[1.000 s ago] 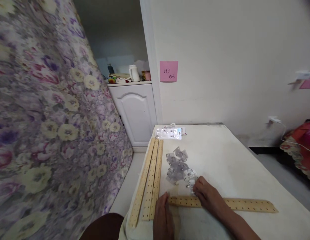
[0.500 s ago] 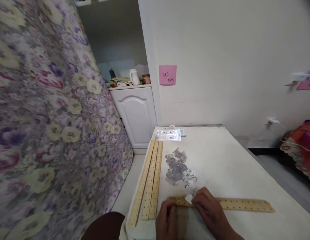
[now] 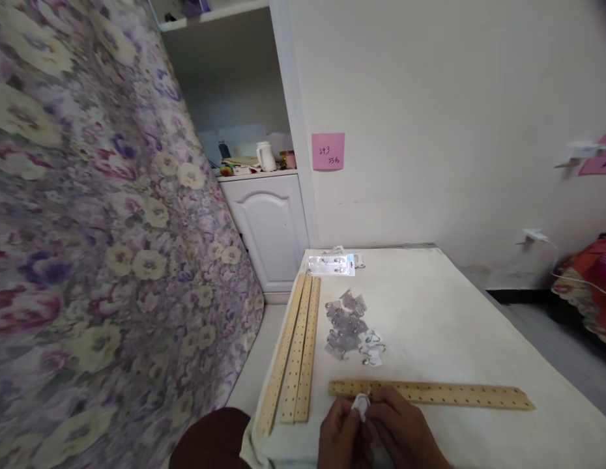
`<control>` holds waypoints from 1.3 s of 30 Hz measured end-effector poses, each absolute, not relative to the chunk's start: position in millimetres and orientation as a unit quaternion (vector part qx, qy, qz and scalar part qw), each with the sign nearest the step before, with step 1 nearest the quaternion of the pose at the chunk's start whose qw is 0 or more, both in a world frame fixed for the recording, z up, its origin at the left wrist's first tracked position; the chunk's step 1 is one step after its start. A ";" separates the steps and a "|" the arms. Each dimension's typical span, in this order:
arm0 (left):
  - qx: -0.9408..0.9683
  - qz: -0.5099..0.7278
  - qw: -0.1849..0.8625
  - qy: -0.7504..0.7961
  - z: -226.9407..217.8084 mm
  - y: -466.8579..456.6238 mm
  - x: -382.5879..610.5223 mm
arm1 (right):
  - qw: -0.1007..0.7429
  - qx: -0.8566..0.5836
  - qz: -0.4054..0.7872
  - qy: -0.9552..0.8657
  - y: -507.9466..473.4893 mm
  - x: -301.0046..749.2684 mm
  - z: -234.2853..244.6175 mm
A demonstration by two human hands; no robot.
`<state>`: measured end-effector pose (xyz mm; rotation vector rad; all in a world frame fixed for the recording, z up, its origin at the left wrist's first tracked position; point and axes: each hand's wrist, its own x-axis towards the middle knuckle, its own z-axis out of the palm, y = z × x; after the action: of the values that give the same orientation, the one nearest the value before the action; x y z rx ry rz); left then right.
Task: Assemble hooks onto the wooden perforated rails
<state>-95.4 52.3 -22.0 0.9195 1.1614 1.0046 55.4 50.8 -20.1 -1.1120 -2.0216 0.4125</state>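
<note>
Near the table's front edge, my left hand (image 3: 338,435) and my right hand (image 3: 399,425) are close together, both closed on a small adhesive hook (image 3: 361,406) with a white backing. A bit of metal shows above the backing between the fingertips. Just behind my hands lies a perforated wooden strip (image 3: 459,393), running left to right with two rows of holes. Further back is a loose pile of adhesive hooks (image 3: 349,332), metal hooks on clear and white pads, some overlapping.
Several perforated wooden strips (image 3: 298,352) lie lengthwise along the table's left side. At the far left corner rests a clear blister pack (image 3: 331,264) of hooks. The cloth-covered table (image 3: 444,312) meets a wall with a pink note (image 3: 328,152). A floral curtain (image 3: 112,260) hangs at the left.
My left hand has let go of the wooden strip's left end and come to the hook. My right hand has drawn the hook slightly left and toward me, off the strip.
</note>
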 end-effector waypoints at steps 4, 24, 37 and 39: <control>0.451 0.398 0.585 0.544 -13.2 49.7 -99.8 | 0.446 -0.445 0.197 -0.751 47.4 60.3 -15.7; 0.624 0.317 0.436 0.566 2.8 51.8 -108.5 | 0.370 -0.524 0.330 -0.692 56.8 52.0 -10.6; 0.584 0.365 0.462 0.558 2.6 61.9 -111.9 | 0.380 -0.525 0.467 -0.602 70.0 44.4 -13.2; 0.576 0.370 0.473 0.555 2.4 62.1 -111.6 | 0.387 -0.519 0.492 -0.582 71.1 43.8 -16.3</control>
<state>-111.6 62.1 2.4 1.4110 1.3579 0.9044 43.8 71.1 -16.3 -1.3202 -1.4803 1.2529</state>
